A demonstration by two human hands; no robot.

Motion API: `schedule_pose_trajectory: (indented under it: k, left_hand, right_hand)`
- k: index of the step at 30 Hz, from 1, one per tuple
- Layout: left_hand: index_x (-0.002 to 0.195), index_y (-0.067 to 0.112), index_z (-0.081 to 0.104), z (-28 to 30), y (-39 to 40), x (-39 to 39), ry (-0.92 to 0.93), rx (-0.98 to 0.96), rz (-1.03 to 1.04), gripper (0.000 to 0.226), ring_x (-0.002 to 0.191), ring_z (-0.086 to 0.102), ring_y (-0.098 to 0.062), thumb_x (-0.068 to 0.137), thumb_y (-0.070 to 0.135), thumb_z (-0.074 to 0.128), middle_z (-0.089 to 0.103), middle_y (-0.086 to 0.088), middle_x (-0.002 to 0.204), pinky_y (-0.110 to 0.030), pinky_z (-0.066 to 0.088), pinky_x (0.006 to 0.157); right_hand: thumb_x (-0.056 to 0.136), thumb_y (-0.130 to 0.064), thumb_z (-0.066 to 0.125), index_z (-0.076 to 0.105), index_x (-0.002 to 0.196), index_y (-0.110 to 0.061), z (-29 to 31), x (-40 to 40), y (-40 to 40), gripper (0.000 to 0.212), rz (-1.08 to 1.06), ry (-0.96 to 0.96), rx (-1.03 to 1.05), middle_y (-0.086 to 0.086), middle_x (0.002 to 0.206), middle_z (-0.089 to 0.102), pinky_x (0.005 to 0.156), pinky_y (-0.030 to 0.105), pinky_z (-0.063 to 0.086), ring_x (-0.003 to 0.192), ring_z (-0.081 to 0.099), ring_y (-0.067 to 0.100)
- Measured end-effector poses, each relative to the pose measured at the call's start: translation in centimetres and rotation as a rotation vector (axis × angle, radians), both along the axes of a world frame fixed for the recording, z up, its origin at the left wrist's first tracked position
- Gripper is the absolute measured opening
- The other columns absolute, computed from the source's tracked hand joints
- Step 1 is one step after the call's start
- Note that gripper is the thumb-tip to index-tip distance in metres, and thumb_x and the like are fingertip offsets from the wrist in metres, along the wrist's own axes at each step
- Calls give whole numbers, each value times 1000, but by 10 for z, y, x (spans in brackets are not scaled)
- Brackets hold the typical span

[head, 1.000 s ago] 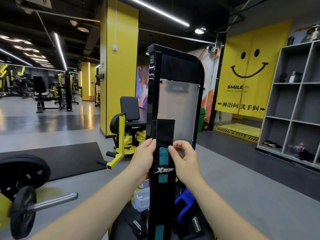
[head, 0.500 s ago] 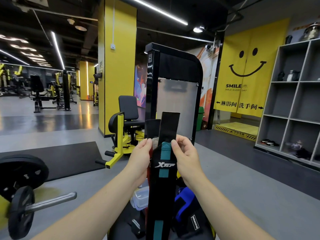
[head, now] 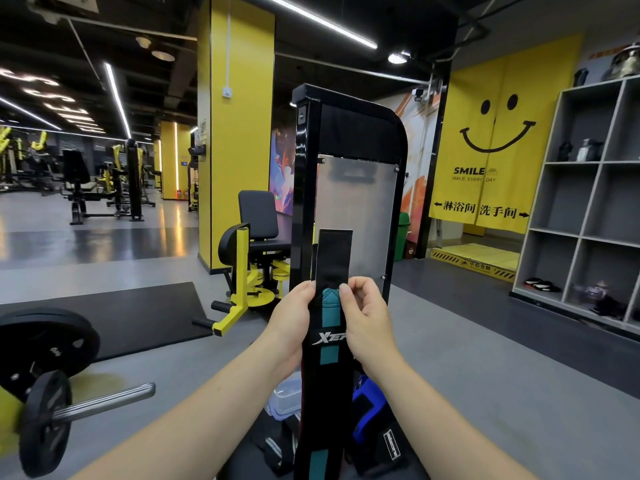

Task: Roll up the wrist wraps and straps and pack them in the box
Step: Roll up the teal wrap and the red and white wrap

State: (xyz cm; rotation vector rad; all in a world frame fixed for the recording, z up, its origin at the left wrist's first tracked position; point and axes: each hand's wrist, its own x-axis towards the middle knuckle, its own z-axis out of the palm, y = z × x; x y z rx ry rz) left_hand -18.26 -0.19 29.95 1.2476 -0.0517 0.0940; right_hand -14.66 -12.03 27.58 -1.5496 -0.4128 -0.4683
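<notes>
Wrist wrap (head: 329,344) held upright in front of the chest, black with a teal centre stripe and white XTEP logo; top black flap stands above both hands, lower length hangs down past the bottom edge of the view. Left hand (head: 291,323) grips the wrap's left edge, fingers curled round it near the top of the teal stripe; right hand (head: 367,323) pinches the right edge at the same height, thumb on the front face, other fingers curled behind. A second dark strip shows just behind the flap's left edge; cannot tell if it is a separate wrap.

Below the hands: clear plastic box (head: 285,396) with its rim showing, just left of the hanging wrap; blue and black strap (head: 367,407) to the right of the wrap; another black strap with a white label (head: 391,443) beside it; grey-striped black strap (head: 277,448) lower left; all lie on a dark surface, partly hidden by the wrap.

Surroundings: black machine frame with grey panel (head: 353,202) directly behind the wrap; yellow seated machine (head: 252,265) to its left; barbell with black plates (head: 52,386) at far left on grey floor; yellow smiley curtain (head: 498,133) and grey shelving (head: 588,202) on the right.
</notes>
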Motion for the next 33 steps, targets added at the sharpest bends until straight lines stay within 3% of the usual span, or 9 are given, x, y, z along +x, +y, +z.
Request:
schedule_pose_trajectory:
  k: [5,8,10,13,17,21,24,29,33]
  left_hand:
    - [111,16,78,-1,-6,-8,22,-19,-44,45,98,78,-26,106,49,48,79,-12,108,-43,61,89]
    - [119,21,68,-7,-9,-5,-87,184,24,20,106,74,-20,105,30,57,76,-6,116,-42,60,95]
    - [119,29,65,-10,-9,-1,-135,292,61,18,105,72,-13,106,19,57,75,2,116,-39,61,94]
    - [114,35,63,-11,-8,2,-163,359,77,20,106,72,-12,106,18,57,74,6,113,-44,61,95]
    - [114,26,64,-5,-4,9,-195,300,134,18,108,72,-23,106,13,55,74,-4,114,-53,58,98]
    - [111,26,61,-1,-6,13,-209,234,177,18,111,69,-24,105,11,53,71,-5,116,-50,56,101]
    - [119,25,58,-1,-9,16,-209,203,228,21,109,67,-18,105,10,52,68,-3,116,-38,59,91]
    - [126,23,52,0,-7,17,-200,136,256,24,100,64,-8,106,10,51,64,3,114,-20,54,70]
    - [126,22,54,-6,-7,18,-209,84,232,22,110,66,-11,105,15,57,66,0,124,-34,58,92]
  right_hand:
    - [106,-26,51,53,102,-24,-5,2,4,5,-49,5,-2,0,93,66,65,19,52,80,63,8]
    - [106,-24,52,54,101,-26,-4,1,3,6,-99,-26,-10,-3,94,64,69,14,50,84,62,6]
    - [106,-23,52,54,100,-27,-2,-1,2,8,-114,-29,-4,-6,94,64,71,12,50,85,62,2]
    - [105,-24,56,58,103,-29,0,-2,0,5,-123,-19,12,-8,98,67,72,12,51,91,65,2]
    - [105,-30,55,58,120,-26,0,-3,1,16,-59,74,-2,-8,110,67,70,8,51,101,66,5]
    - [108,-31,46,58,122,-28,-3,-6,6,18,-61,105,-63,-13,109,67,67,3,45,100,65,3]
    - [111,-31,37,52,133,-28,-2,-11,11,27,-44,115,-161,-14,115,64,65,-1,41,102,59,-4]
    - [110,-23,41,41,145,-27,-4,-15,10,35,47,120,-217,-9,125,61,70,-4,42,108,55,-8]
    - [107,-18,48,52,134,-31,3,-9,6,30,-33,92,-26,-13,120,64,82,11,52,112,61,2]
